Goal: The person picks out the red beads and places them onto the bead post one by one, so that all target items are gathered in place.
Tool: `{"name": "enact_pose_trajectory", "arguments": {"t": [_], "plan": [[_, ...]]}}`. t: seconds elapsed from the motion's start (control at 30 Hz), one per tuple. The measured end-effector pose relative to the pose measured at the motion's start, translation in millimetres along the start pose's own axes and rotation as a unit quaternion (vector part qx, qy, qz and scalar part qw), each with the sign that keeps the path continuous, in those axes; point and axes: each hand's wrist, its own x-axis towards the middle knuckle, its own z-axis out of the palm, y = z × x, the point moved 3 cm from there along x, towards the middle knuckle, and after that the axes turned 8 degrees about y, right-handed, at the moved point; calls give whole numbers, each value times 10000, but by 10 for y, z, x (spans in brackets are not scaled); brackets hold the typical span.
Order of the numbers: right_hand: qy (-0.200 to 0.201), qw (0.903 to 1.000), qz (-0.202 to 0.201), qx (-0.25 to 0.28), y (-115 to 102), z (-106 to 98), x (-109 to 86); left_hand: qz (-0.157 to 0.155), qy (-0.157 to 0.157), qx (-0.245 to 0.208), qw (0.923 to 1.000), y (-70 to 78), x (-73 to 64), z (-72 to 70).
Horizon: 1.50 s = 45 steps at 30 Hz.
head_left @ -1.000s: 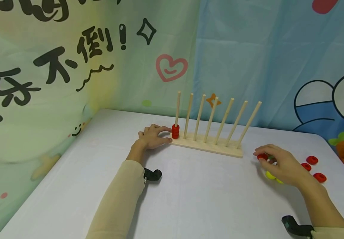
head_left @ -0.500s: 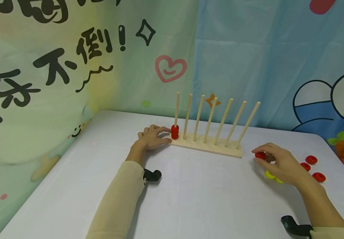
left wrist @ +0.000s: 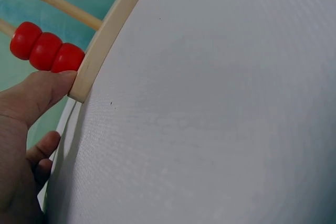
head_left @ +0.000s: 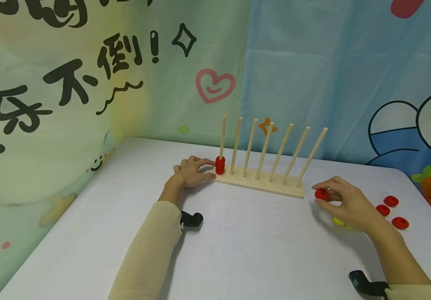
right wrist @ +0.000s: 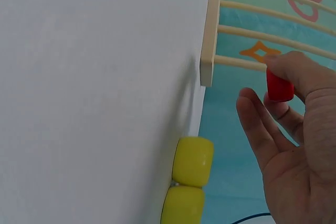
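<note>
A wooden peg rack (head_left: pixel 258 183) with a row of upright pegs stands on the table. On its leftmost peg sit three stacked red beads (head_left: pixel 220 165), seen side-on in the left wrist view. My left hand (head_left: pixel 190 171) holds the rack's left end, thumb at the front corner and index finger toward the back, beside the beads. To the right of the rack, my right hand (head_left: pixel 346 204) pinches a red bead (head_left: pixel 321 194) between thumb and index finger, above the table. In the right wrist view this bead (right wrist: pixel 280 86) overlaps the near end peg, other fingers spread loosely.
Yellow beads (right wrist: pixel 193 162) lie on the table under my right hand. Farther right lie three loose red beads (head_left: pixel 400 223). Printed cloth (head_left: pixel 294 62) hangs behind and left of the white table (head_left: pixel 252 246).
My right hand has lifted the red bead a little and moved it left toward the rack. The left hand keeps its place at the rack's end.
</note>
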Motion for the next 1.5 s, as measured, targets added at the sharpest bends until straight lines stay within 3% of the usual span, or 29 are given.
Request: {"name": "enact_pose_trajectory", "arguments": {"t": [0.33,0.63,0.93,1.5], "plan": [[192,9985,-332,388,-144,80,78,-11,-14,13,10000,-4,3,-1],[109,9981,-89,606,-217,150,141,-4,-1,61,10000,-14,18,-7],[181,9944,-211,1023,-312,212,212,-6,5,20,10000,-21,17,-3],[142,9865,-801,1422,-523,272,324,-17,-17,-8,10000,1,0,1]]}}
